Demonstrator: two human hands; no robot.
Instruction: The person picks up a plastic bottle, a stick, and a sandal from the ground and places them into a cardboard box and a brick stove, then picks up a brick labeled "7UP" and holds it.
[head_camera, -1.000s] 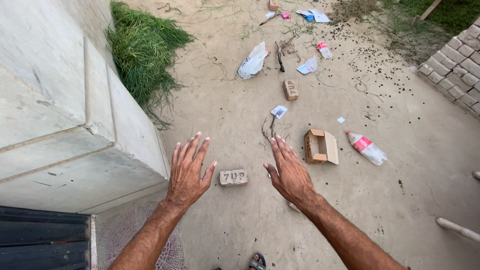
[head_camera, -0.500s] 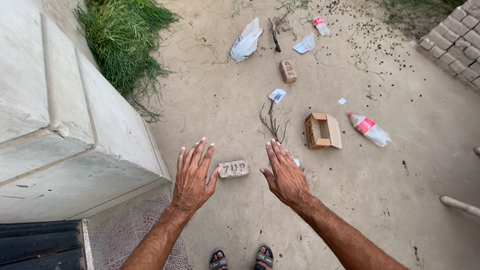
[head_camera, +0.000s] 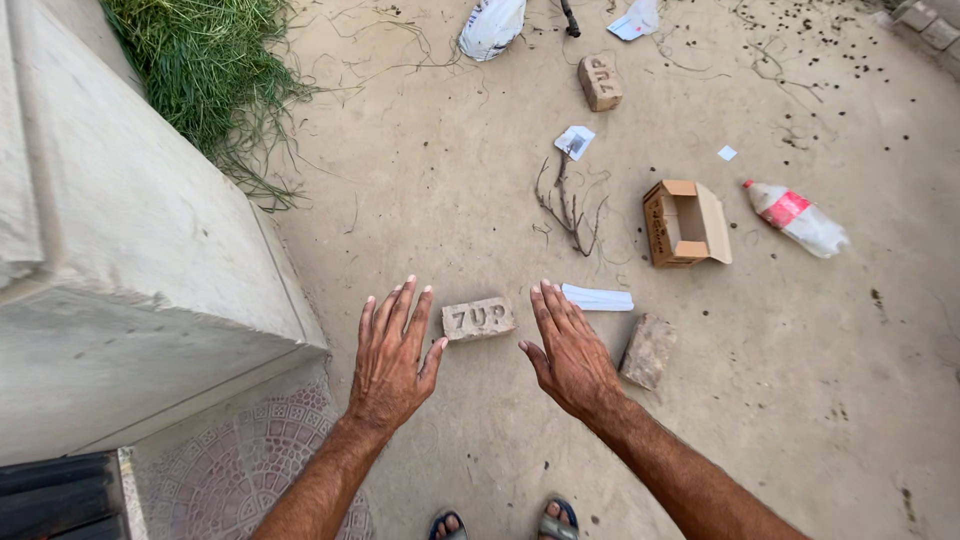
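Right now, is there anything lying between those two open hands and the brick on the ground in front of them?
Nothing visible does. The brick lies flat on bare ground, in the gap between the left hand and the right hand. Both hands are open and empty. A white paper strip and a rough stone lie off to the brick's right, clear of it.

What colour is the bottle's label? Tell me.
Red, on the clear plastic bottle lying on the ground, head view.

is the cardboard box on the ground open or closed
Open. The cardboard box lies on its side on the dirt ground, flap folded out, and its inside shows empty.
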